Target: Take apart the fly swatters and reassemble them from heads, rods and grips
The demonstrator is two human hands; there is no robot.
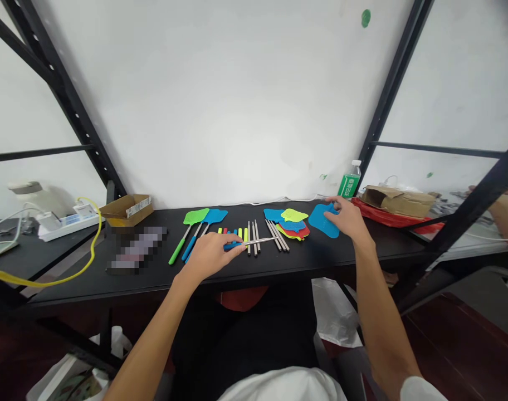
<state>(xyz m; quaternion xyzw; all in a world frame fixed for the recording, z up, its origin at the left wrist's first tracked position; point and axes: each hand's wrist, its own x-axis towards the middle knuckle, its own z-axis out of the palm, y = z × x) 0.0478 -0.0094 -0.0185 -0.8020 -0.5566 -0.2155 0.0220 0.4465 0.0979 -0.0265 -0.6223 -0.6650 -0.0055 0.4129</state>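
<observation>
My left hand point(214, 253) is closed around the blue grip of a metal fly swatter rod point(260, 241), which points to the right. In my right hand point(346, 217) a blue fly swatter head point(324, 221) is pinched by its upper right edge, apart from the rod. Between the hands lie loose metal rods point(255, 234) and a second bunch of rods point(278, 236). Beside them is a pile of coloured swatter heads point(294, 216). Short coloured grips point(242, 231) lie partly hidden behind my left hand. Assembled swatters, one green point(196, 216) and blue ones point(214, 216), rest further left.
A small cardboard box point(128, 209) and a power strip point(70, 223) with a yellow cable point(93, 250) are at the left. A green-labelled bottle point(350, 181) and an open carton point(398, 201) on red plastic stand at the right. Black metal posts point(398, 72) flank the table.
</observation>
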